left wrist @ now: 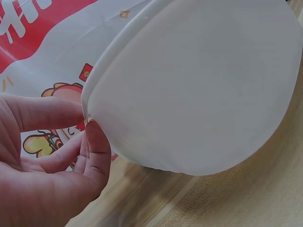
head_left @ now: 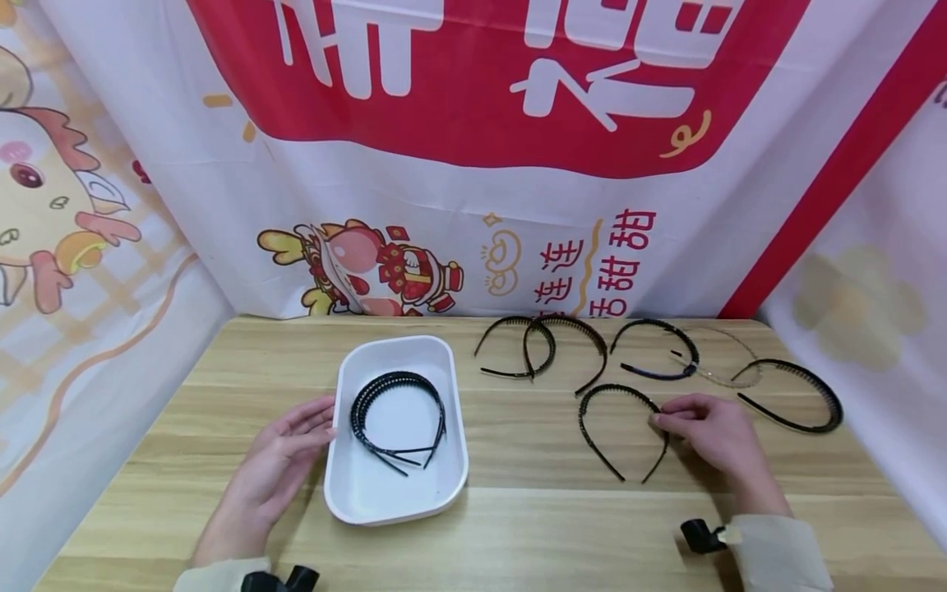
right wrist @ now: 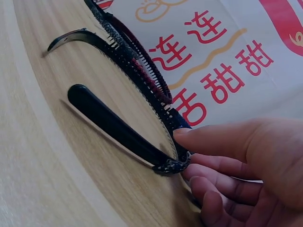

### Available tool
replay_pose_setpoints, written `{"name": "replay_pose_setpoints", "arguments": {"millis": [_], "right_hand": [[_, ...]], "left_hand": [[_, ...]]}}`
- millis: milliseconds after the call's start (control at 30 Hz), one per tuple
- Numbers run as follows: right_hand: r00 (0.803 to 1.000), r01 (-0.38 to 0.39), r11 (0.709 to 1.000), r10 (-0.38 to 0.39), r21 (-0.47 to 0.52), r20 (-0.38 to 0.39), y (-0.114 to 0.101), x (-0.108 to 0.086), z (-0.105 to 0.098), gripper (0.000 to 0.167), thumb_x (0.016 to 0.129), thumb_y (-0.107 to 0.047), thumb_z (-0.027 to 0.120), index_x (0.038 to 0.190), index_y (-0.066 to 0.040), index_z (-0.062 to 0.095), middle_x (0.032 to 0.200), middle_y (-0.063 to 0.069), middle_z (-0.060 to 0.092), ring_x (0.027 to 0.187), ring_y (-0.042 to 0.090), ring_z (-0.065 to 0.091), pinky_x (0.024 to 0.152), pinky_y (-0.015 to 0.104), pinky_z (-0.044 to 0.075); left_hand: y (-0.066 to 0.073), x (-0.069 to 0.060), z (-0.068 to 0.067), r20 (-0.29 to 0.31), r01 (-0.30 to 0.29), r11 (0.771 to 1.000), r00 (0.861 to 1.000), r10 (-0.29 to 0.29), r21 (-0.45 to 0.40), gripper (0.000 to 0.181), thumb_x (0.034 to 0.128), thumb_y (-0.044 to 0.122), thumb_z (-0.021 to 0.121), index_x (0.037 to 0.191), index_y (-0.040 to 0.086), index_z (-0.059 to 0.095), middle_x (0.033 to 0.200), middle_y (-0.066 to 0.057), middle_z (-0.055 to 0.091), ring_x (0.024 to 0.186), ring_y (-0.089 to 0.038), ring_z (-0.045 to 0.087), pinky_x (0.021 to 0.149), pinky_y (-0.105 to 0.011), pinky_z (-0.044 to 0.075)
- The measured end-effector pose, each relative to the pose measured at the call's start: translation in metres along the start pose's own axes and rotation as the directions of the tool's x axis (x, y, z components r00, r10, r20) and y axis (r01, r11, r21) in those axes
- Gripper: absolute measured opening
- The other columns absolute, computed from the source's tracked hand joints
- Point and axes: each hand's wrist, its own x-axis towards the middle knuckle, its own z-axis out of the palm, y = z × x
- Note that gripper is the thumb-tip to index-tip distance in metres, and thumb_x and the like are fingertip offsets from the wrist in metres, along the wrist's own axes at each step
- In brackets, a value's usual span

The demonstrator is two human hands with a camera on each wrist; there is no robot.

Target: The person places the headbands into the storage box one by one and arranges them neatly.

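The right hand (head_left: 712, 436) pinches a black headband (head_left: 617, 387), tips toward the near side. The white bin (head_left: 362, 497) lies left of it, rim pinched by the left hand (head_left: 279, 460).

Soft shadows fall on the table (head_left: 547, 534), brightly lit overhead, dimmer in wrist views.

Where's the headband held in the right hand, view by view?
Head: right of centre, the headband has its right side pinched by the right hand.
Left wrist: not in it.
Right wrist: left and centre, the headband has both ends toward the left edge, fingers at centre right.
Shared landmark: the printed cloth, in all three.
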Motion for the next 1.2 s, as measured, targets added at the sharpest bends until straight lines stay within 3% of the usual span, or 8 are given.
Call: {"name": "replay_pose_setpoints", "arguments": {"millis": [467,800,1200], "right_hand": [[0.999,0.025,0.998,-0.023,-0.062,0.042,-0.0088,-0.0034,-0.0032,0.043,0.089,-0.038,0.087,0.116,-0.005,0.078,0.103,0.006,0.081,0.085,0.013,0.067,0.068,0.025,0.053],[0.997,-0.029,0.999,0.026,0.042,0.07,-0.0066,-0.0008,-0.0033,0.044,0.094,-0.031,0.084,0.123,0.001,0.074,0.098,0.003,0.081,0.078,0.013,0.073,0.066,0.027,0.06],[0.996,-0.056,0.989,0.045,0.138,0.08,-0.0099,0.0004,0.0014,0.048,0.095,-0.031,0.084,0.129,0.001,0.072,0.098,0.0,0.081,0.078,0.012,0.073,0.068,0.026,0.063]], "left_hand": [[-0.0022,0.0,-0.0038,0.004,-0.007,1.0,1.0,0.007,-0.002,0.039,0.1011,-0.007,0.06,0.127,0.022,0.065,0.121,0.009,0.074,0.116,-0.005,0.068,0.102,-0.019,0.057],[-0.003,0.0006,-0.0061,0.009,-0.011,1.0,1.0,0.011,-0.018,0.04,0.1013,-0.008,0.059,0.126,0.023,0.067,0.122,0.009,0.073,0.116,-0.006,0.068,0.103,-0.02,0.057],[-0.0028,0.0011,-0.0033,0.016,-0.003,1.0,1.0,0.003,-0.011,0.04,0.1013,-0.008,0.059,0.128,0.022,0.065,0.123,0.008,0.073,0.117,-0.006,0.068,0.103,-0.02,0.057]]}}
